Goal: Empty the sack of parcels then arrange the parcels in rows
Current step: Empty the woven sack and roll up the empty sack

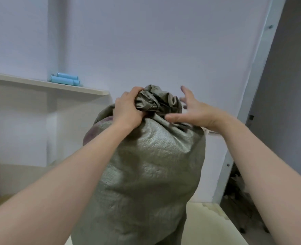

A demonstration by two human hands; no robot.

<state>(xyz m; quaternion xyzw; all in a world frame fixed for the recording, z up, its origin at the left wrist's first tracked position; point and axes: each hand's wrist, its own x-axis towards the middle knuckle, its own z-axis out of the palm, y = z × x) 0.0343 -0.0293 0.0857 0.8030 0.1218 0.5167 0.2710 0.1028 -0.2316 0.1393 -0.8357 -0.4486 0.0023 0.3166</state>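
Sack: grey-green woven fabric, standing upright right in front of me, centre frame, between my two forearms. Bottom edge is cut off by the frame. The top is gathered into a crumpled neck that points up toward the wall. The sack looks full, and the fabric hides what is inside.

Left hand: on the left side of the neck, fingers curled round the bunched fabric, gripping it. Palm presses on the sack's shoulder just under the bunch.

Right hand: on the right side of the neck, fingers straight and spread, holding nothing. Thumb stretches left across the fabric just below the neck; it seems to touch, but I cannot be sure. The fingertips are blurred and sit just beside the bunch, apart from it.

Writing: there is a dull reddish patch on the sack's upper left, under my left wrist. It is too faint to read as print.

Rest: a pale shelf on the left holds two light-blue tubes lying side by side against the wall. A grey metal post with bolts leans along the right. A cream surface shows at lower right beside the sack.
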